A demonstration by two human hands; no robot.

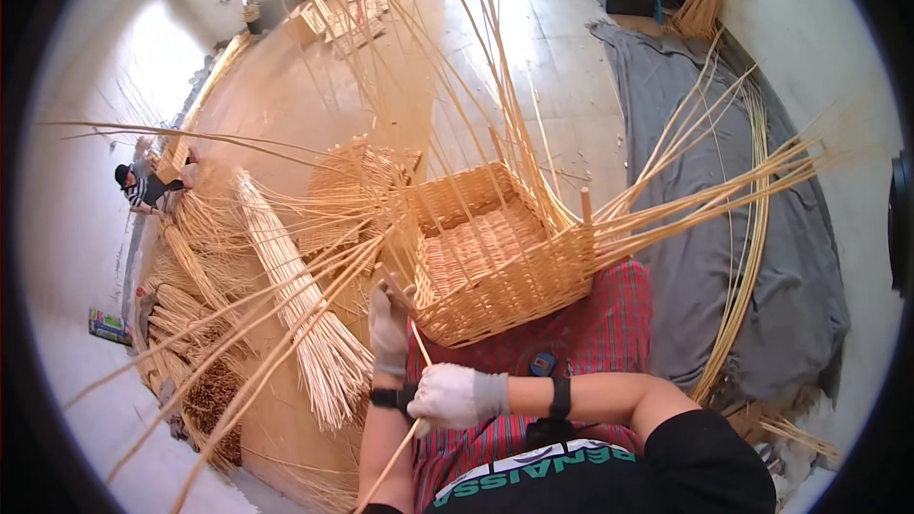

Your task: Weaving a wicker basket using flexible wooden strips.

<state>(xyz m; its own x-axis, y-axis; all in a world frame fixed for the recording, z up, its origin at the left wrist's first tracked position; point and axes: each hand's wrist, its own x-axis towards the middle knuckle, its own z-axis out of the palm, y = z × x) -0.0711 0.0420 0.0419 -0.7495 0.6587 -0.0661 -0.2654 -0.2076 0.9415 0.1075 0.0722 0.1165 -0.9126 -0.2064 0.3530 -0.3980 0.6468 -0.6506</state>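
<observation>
A rectangular woven wicker basket (514, 287) rests tilted on my lap, over a red checked cloth (624, 300). Long unwoven rods fan out from its sides, and short wooden posts (586, 205) stick up at corners. My left hand (388, 331), in a whitish glove, is closed at the basket's near left corner, beside a post; its fingers are partly hidden. Lower and to the right, my gloved right hand (459, 395) is closed round a thin wicker rod (422, 345), which runs from near that corner down past my left forearm.
A large bundle of pale rods (305, 314) lies on the floor at left, near darker stacked bundles (205, 390). Grey cloth (733, 257) with long rods covers the right side. A small blue object (542, 364) sits on my lap. Another person (148, 186) works at far left.
</observation>
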